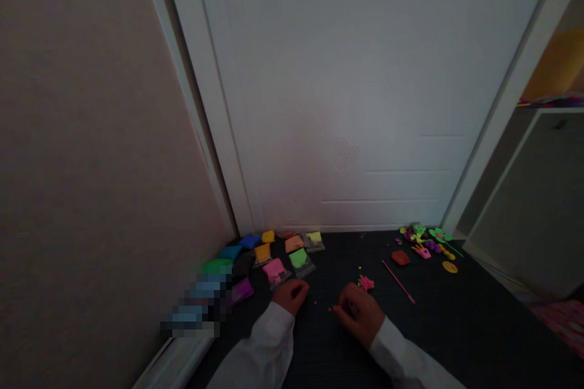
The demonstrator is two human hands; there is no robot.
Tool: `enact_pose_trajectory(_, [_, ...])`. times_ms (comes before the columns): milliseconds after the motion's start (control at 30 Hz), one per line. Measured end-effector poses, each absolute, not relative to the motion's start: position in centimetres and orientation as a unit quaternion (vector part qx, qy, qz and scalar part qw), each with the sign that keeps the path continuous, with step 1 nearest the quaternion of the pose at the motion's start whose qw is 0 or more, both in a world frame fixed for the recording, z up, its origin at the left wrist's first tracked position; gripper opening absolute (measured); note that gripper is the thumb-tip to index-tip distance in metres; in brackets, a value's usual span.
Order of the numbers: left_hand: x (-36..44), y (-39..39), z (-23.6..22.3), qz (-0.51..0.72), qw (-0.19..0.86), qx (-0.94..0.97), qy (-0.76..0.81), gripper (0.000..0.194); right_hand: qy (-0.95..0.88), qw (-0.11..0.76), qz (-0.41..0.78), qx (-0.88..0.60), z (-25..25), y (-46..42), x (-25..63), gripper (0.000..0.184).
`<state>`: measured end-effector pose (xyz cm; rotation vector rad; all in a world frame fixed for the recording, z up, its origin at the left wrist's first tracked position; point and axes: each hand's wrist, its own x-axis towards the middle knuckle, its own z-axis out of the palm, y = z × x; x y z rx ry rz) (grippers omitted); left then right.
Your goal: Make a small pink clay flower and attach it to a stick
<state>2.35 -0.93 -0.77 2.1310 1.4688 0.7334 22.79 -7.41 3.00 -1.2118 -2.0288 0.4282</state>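
Note:
My left hand (291, 295) rests on the dark tabletop with its fingers curled together, just in front of a bag of pink clay (275, 271). Whatever it may hold is hidden. To the right, my right hand (361, 315) is closed, thumb and forefinger drawn together low over the table; I cannot make out anything between them. A tiny pink ball (330, 309) lies by those fingertips, and another pink ball (315, 302) lies between the hands. Right behind my right hand sits a cluster of small pink pieces (365, 282). A pink stick tool (398, 282) lies to its right.
Bags of coloured clay, among them a green bag (300, 260) and an orange bag (263, 253), spread over the back left. A red-brown piece (400, 258), a yellow disc (449, 267) and a green flower shape (440, 235) lie at the back right. A white panel (342, 103) stands behind the table.

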Motion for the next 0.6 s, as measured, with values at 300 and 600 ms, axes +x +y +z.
enact_pose_trajectory(300, [2.27,-0.98,-0.88,0.272,0.215,0.782,0.518,0.024,-0.794,0.352,0.181,-0.462,3.26,-7.45,22.96,0.014])
enact_pose_trajectory(600, [2.30,-0.86,-1.24,0.281,0.216,0.775,0.523,0.022,-0.792,0.346,0.183,-0.468,3.10,-7.34,23.01,0.013])
